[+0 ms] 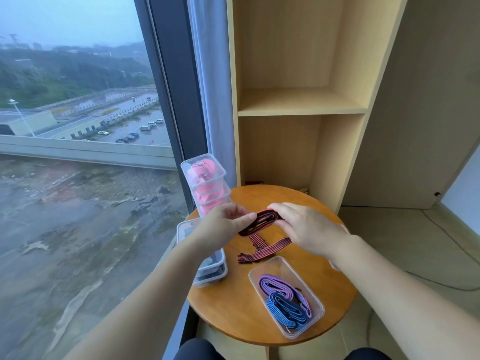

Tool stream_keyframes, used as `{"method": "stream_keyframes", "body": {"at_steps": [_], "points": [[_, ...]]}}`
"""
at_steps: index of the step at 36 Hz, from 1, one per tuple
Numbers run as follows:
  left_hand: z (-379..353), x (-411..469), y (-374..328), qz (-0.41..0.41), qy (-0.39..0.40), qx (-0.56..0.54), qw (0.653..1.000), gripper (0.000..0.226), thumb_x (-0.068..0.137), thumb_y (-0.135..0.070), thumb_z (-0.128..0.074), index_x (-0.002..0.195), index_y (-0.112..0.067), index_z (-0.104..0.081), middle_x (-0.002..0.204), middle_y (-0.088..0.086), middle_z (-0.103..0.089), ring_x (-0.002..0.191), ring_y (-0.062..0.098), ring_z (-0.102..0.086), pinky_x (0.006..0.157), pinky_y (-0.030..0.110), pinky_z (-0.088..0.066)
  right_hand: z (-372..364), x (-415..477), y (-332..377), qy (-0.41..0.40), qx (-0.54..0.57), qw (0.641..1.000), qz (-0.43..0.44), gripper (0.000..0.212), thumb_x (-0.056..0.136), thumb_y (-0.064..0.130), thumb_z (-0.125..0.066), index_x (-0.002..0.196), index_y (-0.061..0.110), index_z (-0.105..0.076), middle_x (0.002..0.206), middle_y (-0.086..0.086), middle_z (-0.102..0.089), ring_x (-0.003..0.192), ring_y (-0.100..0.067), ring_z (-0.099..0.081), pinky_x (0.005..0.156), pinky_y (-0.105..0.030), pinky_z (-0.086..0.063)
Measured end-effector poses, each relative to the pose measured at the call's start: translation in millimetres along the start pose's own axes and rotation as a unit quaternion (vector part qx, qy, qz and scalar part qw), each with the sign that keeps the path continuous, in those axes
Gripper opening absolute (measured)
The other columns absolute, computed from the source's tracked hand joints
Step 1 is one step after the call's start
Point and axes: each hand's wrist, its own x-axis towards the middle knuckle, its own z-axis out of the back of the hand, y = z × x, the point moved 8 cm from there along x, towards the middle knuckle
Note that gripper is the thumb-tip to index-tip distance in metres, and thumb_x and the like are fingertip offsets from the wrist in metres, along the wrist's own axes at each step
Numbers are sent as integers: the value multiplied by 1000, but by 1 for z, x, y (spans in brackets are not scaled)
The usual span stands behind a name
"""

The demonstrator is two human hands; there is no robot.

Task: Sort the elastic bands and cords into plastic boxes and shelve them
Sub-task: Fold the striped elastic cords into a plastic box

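A red-and-black striped elastic band [262,221] is held above the round wooden table [233,307], partly folded into a flat coil. My left hand [223,226] pinches its left end and my right hand [304,227] grips its right end. The band's loose tail [262,252] trails down onto the tabletop. An open clear plastic box [314,289] near the table's front holds a purple band [275,284] and a blue band [288,307], both coiled.
A stack of lidded clear boxes with pink bands [207,185] stands at the table's back left. A lidded box with dark contents [210,268] lies at the left edge. A wooden shelf unit [301,102] rises behind the table; a window is left.
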Motion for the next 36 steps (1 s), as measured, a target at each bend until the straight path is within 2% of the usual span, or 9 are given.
{"method": "stream_keyframes", "body": {"at_steps": [7,11,15,20,23,26,29,32,36], "points": [[-8,1,-3,38,53,13,998,18,93,-40,-63,87,-27,-74,61,-14,-67,46,-6,-54,43,7,-36,-2,4,7,33,-36,999,20,34,103,25,-45,135,16,-50,110,0,-61,94,-17,-59,76,-31,-53],[-12,1,-1,21,36,-35,999,18,94,-38,-61,91,-25,-73,68,-10,-70,52,-3,-58,46,10,-39,6,3,5,1,45,999,-7,36,102,20,-48,137,12,-51,112,-3,-65,99,-18,-59,83,-33,-50],[-21,-1,4,19,33,-105,994,22,99,-35,-54,89,-20,-66,61,-3,-65,41,6,-46,40,16,-34,6,3,3,-22,103,993,-50,43,101,15,-49,144,11,-43,97,-3,-65,81,-13,-58,77,-26,-49],[-26,-2,4,26,41,-44,998,22,100,-36,-51,92,-18,-59,58,-4,-62,41,9,-44,40,20,-34,-4,3,1,-2,95,993,-64,45,101,8,-47,146,8,-40,83,20,-45,70,13,-49,67,-2,-34],[-23,1,0,14,46,-17,999,23,98,-40,-54,97,-20,-64,55,-9,-54,41,8,-38,41,20,-30,-6,4,6,17,92,994,-48,46,100,8,-48,146,8,-41,89,18,-52,79,-1,-54,72,-8,-39],[-20,3,-3,-1,34,-33,999,19,99,-36,-53,97,-24,-68,57,-12,-61,42,4,-44,42,17,-35,-4,4,9,14,91,995,-45,47,101,11,-47,147,8,-38,110,-3,-65,101,-19,-60,87,-31,-48],[-20,5,-2,0,10,-96,995,19,100,-30,-53,93,-21,-68,55,-8,-59,42,5,-43,42,18,-36,-2,6,6,-15,90,995,-50,43,101,11,-47,144,8,-43,93,8,-57,82,-6,-51,75,-21,-43],[-19,7,-1,-3,-24,-135,991,23,102,-29,-50,91,-17,-66,52,-5,-54,42,7,-43,42,20,-37,-3,8,3,-30,78,995,-53,31,100,9,-45,130,11,-55,78,8,-55,66,-4,-48,64,-25,-41],[-18,8,-1,4,-54,-169,984,25,104,-27,-46,89,-16,-62,48,-9,-53,43,6,-47,45,22,-40,-7,9,5,-24,81,995,-53,39,100,7,-43,139,11,-49,97,-7,-62,88,-21,-57,78,-37,-49]]}}
